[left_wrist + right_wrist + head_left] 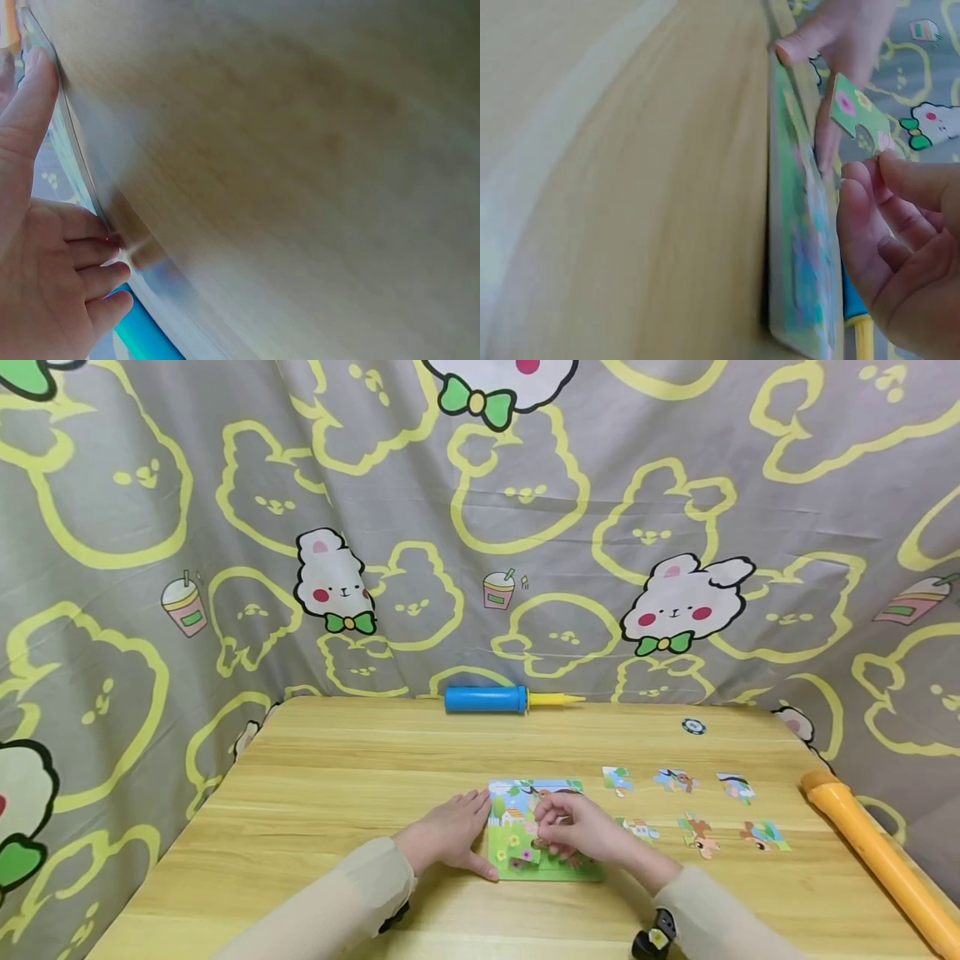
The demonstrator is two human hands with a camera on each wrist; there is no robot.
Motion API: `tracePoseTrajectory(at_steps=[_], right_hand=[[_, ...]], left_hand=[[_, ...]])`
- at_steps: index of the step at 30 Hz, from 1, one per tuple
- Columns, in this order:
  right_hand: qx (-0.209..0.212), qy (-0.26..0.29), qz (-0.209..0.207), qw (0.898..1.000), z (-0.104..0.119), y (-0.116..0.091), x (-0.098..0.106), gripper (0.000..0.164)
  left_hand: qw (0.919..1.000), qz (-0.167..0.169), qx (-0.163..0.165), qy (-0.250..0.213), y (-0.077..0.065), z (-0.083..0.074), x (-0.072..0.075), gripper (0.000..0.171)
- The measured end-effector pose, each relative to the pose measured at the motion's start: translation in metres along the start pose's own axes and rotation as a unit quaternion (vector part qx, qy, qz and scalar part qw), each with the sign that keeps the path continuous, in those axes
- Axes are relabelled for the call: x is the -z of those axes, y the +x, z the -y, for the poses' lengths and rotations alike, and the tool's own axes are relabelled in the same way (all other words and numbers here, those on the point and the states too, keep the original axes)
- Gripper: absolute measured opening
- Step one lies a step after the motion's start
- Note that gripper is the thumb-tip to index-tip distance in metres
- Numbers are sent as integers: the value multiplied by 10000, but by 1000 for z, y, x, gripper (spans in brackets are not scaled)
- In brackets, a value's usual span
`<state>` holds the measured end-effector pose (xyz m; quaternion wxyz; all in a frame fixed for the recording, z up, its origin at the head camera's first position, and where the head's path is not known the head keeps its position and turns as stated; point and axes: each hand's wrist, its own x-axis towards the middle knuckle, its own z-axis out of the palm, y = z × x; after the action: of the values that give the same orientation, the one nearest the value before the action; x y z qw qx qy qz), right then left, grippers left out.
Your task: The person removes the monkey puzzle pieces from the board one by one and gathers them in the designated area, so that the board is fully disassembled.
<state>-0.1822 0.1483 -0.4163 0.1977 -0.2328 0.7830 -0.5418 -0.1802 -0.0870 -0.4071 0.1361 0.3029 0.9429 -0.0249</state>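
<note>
A jigsaw puzzle board (551,875) with a green border and a picture of a house and meadow lies in front of me. At its left edge rests my left hand (453,835), fingers extended and the thumb at the near corner. My right hand (585,831) is over the board's right part and hides some of the picture. Between thumb and fingertips it pinches a green puzzle piece (855,112) with pink and yellow flowers. In the right wrist view, this piece is tilted up above the board.
Right of the board lie several loose puzzle pieces (700,837) in two rows. A round chip (693,727) is farther back. A blue hand pump (487,699) with a yellow nozzle lies at the table's far edge. Along the right edge runs an orange tube (877,852). A patterned curtain (412,510) surrounds the table.
</note>
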Motion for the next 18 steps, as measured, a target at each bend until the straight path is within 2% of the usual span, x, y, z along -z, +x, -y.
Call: tracePoseTrajectory(at_steps=[5,10,14,18], right_hand=[[4,-27,-85,10000,-1,-21,21,15],[-116,-187,-160,9996,-10,-51,47,17],[-291,-260,-7,9992,-23,-74,66,16],[-324,-273,320,9986,-33,-94,78,15]], left_hand=[[10000,-1,-11,71,0,0,0,107],[10000,28,10,38,0,0,-1,107],[10000,11,30,7,-1,0,-2,108],[10000,-12,23,49,-1,1,-2,108]])
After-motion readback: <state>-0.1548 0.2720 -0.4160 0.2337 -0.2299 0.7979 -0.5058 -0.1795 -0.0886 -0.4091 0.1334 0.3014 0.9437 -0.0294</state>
